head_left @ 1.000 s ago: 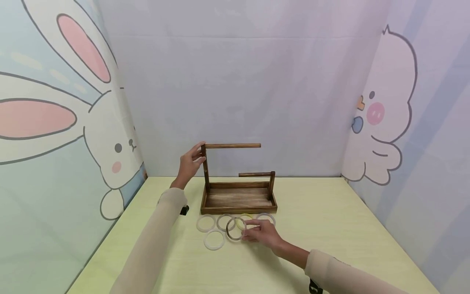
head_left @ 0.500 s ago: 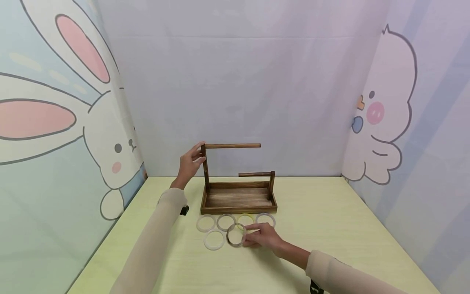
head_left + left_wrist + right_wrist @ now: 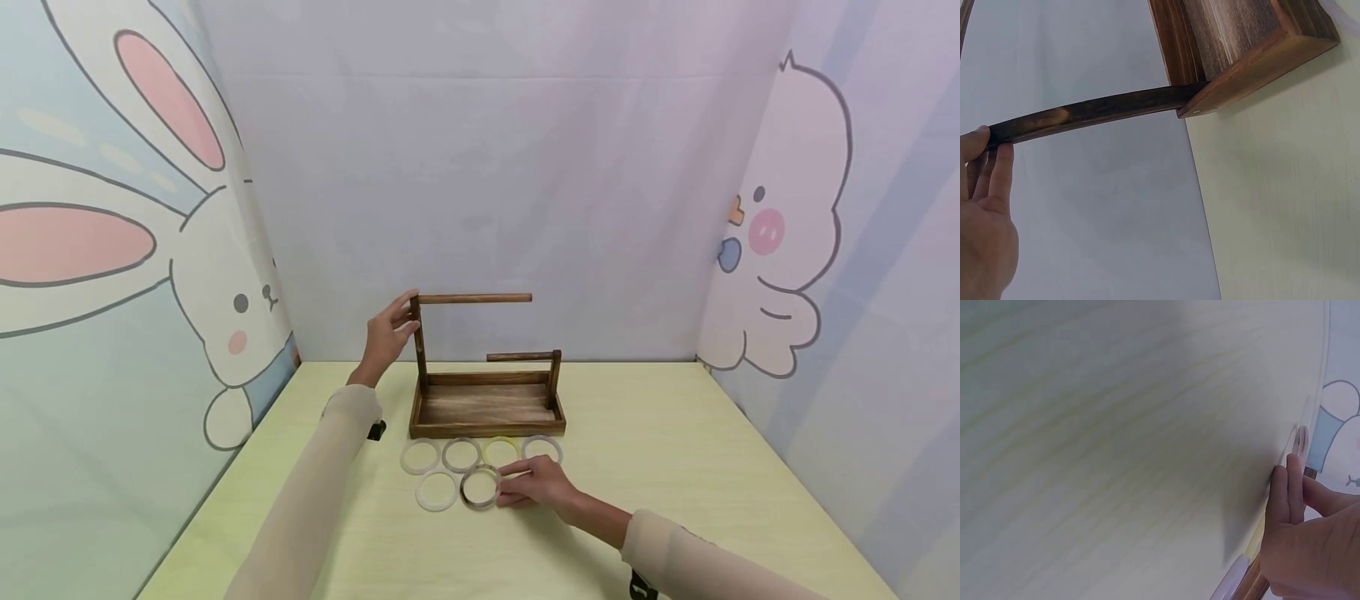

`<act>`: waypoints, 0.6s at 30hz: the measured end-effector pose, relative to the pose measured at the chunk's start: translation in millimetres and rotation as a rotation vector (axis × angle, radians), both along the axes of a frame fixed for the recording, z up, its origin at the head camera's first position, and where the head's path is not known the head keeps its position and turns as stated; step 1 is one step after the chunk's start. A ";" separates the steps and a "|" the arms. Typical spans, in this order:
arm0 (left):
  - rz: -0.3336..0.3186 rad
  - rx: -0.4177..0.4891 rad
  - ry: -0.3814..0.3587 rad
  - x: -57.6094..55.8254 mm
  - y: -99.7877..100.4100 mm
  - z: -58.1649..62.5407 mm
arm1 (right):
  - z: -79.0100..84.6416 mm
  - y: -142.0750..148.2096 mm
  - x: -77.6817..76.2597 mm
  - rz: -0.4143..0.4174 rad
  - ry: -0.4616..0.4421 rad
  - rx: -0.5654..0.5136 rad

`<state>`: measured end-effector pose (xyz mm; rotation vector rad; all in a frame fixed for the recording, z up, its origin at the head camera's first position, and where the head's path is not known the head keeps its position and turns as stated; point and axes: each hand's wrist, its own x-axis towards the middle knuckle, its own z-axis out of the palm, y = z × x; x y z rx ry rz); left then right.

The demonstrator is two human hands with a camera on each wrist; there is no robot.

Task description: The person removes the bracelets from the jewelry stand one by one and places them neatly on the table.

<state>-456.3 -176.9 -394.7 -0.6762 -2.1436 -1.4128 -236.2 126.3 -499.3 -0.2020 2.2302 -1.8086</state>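
In the head view, my left hand [image 3: 387, 336] grips the top of the tall left post of a dark wooden rack [image 3: 487, 431]. The left wrist view shows the thumb and fingers on either side of that post [image 3: 1094, 110]. My right hand [image 3: 538, 483] pinches the right edge of a dark marbled bangle [image 3: 467, 497], which appears nearly flat at the table. A white bangle [image 3: 420, 498] lies just left of it. Behind lie a pale bangle [image 3: 405, 467], a grey bangle [image 3: 446, 462], a yellow bangle [image 3: 501, 439] and a lavender bangle [image 3: 542, 437].
The rack's tray stands behind the bangles, with a long upper bar [image 3: 476, 298] and a short lower bar [image 3: 521, 357]. The pale yellow table [image 3: 660, 450] is bounded by a grey back curtain [image 3: 600, 208] and printed side walls.
My right hand has lowered the dark marbled bangle from a tilted, near-upright pose to nearly flat beside the white bangle. My left hand stays on the post.
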 end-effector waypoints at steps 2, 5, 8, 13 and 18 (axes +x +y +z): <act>-0.001 -0.003 0.003 0.4 0.1 -0.1 | 0.0 0.2 0.3 -0.010 0.010 0.000; -0.002 -0.004 0.003 2.0 0.2 0.0 | -1.6 1.2 -0.3 -0.025 0.015 0.000; 0.000 -0.003 0.000 3.3 0.2 0.2 | -3.0 1.5 -0.6 -0.039 0.026 -0.005; -0.005 -0.001 0.007 4.5 0.7 1.1 | -1.3 1.5 2.1 -0.058 0.052 -0.019; -0.004 0.003 0.014 3.8 0.5 1.3 | 1.4 1.6 6.2 -0.069 0.083 0.004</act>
